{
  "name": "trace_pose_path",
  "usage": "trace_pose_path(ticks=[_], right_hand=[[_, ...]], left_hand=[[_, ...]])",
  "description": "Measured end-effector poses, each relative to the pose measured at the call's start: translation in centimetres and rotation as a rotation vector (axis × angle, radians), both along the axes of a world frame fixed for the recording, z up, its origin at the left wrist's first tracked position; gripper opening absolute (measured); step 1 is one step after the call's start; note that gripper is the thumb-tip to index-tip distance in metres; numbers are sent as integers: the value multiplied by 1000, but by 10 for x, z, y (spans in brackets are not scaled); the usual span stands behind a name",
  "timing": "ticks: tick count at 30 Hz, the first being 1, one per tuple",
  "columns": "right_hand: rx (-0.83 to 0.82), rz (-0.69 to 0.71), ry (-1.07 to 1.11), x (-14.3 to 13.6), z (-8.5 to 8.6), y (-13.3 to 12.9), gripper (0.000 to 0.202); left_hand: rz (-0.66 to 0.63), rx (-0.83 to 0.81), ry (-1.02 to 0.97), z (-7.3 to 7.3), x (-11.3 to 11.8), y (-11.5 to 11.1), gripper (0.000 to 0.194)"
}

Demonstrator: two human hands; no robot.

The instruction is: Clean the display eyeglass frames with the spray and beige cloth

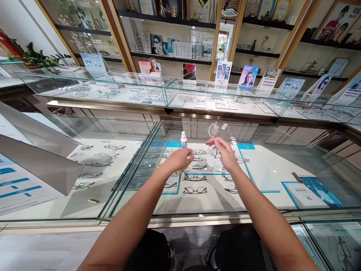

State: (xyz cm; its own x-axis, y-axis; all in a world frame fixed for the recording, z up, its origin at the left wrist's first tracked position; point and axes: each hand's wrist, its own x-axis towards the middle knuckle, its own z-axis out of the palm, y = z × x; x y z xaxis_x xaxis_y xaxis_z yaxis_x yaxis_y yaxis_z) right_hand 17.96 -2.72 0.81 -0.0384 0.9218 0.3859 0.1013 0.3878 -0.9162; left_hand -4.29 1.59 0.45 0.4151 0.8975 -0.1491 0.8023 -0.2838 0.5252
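Glasses (214, 140), pinkish frame with clear lenses and a tag, held above the glass counter (270, 165) by right hand (225, 152) pinching the frame; left hand (179, 160) curls around a small spray bottle (184, 141); light, fragile, smudge-prone, best gripped at bridge or temples.

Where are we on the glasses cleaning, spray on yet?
Done: the glasses are out of the case, price tag still attached, held up by the right hand. In hand: the left hand grips the spray bottle beside them. Left: no spray or wiping is visible, and no cloth can be made out.
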Motion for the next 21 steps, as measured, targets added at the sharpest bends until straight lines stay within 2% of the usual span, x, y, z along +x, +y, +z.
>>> trace_pose_path(ticks=[4, 7, 9, 15, 21], right_hand=[[-12, -2, 3, 1, 0, 1, 35], [-54, 36, 38, 1, 0, 0, 36], [-83, 66, 54, 0, 0, 0, 37], [-102, 222, 147, 0, -1, 0, 34], [-63, 275, 193, 0, 3, -2, 30]], left_hand=[[-5, 13, -452, 1, 2, 5, 18], [6, -109, -816, 5, 3, 8, 29], [23, -175, -980, 6, 4, 10, 35], [96, -258, -1229, 5, 4, 12, 42], [160, -365, -1393, 5, 7, 13, 46]])
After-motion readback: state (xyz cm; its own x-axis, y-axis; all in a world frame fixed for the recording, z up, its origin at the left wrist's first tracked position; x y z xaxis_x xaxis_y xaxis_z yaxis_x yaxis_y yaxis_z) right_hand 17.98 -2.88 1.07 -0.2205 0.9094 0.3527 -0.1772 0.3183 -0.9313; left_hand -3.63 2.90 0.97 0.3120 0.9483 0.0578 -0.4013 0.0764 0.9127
